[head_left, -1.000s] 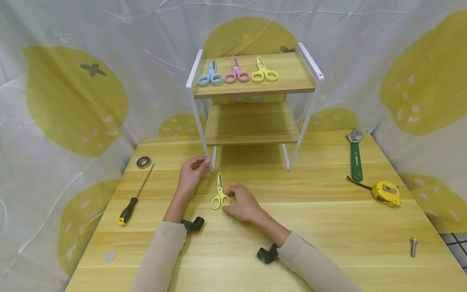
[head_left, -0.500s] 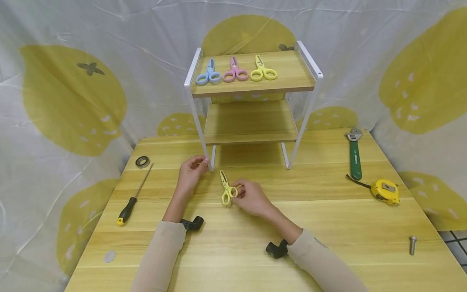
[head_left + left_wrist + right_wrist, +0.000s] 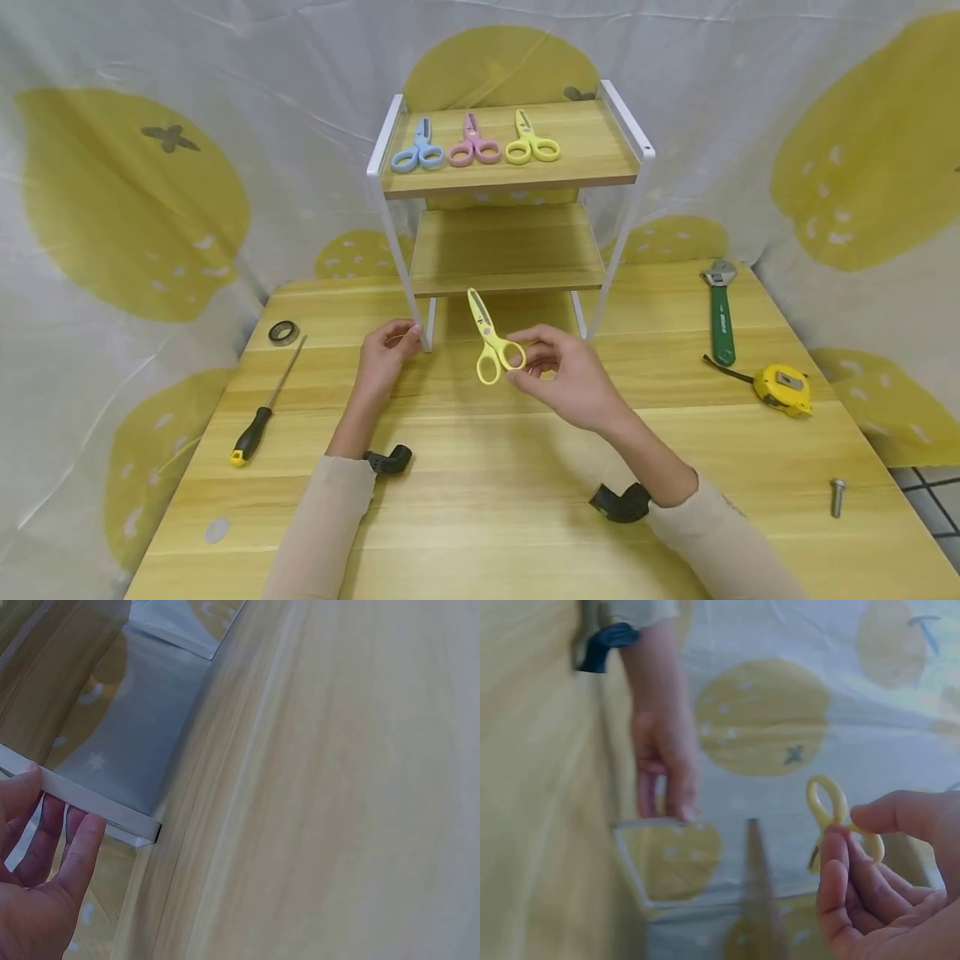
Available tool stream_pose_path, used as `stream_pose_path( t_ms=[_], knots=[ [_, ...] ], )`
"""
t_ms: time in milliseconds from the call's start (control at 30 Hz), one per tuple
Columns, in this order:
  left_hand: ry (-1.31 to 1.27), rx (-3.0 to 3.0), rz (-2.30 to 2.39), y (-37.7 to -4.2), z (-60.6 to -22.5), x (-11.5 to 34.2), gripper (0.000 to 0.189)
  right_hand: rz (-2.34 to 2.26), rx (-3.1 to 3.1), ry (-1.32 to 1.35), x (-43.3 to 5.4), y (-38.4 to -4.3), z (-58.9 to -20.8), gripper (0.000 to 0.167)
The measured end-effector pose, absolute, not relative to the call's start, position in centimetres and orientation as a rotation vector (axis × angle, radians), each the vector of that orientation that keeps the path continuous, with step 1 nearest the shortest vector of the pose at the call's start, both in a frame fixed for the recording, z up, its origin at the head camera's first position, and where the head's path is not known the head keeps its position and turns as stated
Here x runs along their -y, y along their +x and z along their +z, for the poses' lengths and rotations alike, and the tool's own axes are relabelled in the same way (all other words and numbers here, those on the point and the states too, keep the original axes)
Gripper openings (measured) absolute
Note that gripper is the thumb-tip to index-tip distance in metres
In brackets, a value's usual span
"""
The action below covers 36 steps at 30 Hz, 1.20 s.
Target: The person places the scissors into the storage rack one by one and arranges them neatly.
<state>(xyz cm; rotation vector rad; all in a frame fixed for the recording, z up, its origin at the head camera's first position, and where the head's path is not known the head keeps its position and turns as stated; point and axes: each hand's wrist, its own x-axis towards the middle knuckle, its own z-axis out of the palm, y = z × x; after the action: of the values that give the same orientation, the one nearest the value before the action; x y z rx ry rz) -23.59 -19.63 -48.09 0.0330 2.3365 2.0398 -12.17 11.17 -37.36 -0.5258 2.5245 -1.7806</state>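
Observation:
My right hand (image 3: pixel 573 379) pinches yellow scissors (image 3: pixel 489 333) by one finger ring, thumb on one side and fingers on the other. They are raised off the table in front of the shelf, blades pointing up and away. The right wrist view shows the same scissors (image 3: pixel 828 820) between thumb and fingertips. My left hand (image 3: pixel 382 358) holds the white front-left leg (image 3: pixel 97 802) of a two-tier shelf near its foot. On the top board (image 3: pixel 592 133) lie blue scissors (image 3: pixel 423 143), pink scissors (image 3: pixel 472 140) and another yellow pair (image 3: pixel 529 140), side by side.
Left of my left arm lie a tape roll (image 3: pixel 273 338), a screwdriver (image 3: pixel 252 435) and a pale disc (image 3: pixel 216 531). An adjustable wrench (image 3: pixel 722 321), a tape measure (image 3: pixel 782 390) and a bolt (image 3: pixel 837 498) lie at the right. A lemon-print curtain (image 3: pixel 300 150) hangs behind.
My right hand has lifted the yellow scissors off the table and carried them up, right and toward the shelf. My left hand stays at the shelf leg.

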Motion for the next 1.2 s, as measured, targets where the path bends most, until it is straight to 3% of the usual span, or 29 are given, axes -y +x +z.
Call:
stream_pose_path(
  t_ms=[333,667,1000,1200],
  knots=[
    [-0.001,-2.381,1.989,-23.0,-48.1,19.9,0.047,-1.906,-2.689,-0.648,-15.1,-11.7,-29.4,0.040],
    [0.015,-2.361,2.013,-23.0,-48.5,19.9,0.048,-2.044,-2.850,-0.571,-18.6,-16.0,-22.1,0.036],
    [0.030,-2.358,2.009,-23.2,-48.2,20.0,0.051,-1.655,-3.033,-0.220,-21.2,-22.8,-18.8,0.046],
    [0.037,-2.390,2.000,-23.3,-47.9,19.8,0.049,-1.521,-3.020,-0.146,-21.7,-24.7,-18.7,0.047]
  ],
)
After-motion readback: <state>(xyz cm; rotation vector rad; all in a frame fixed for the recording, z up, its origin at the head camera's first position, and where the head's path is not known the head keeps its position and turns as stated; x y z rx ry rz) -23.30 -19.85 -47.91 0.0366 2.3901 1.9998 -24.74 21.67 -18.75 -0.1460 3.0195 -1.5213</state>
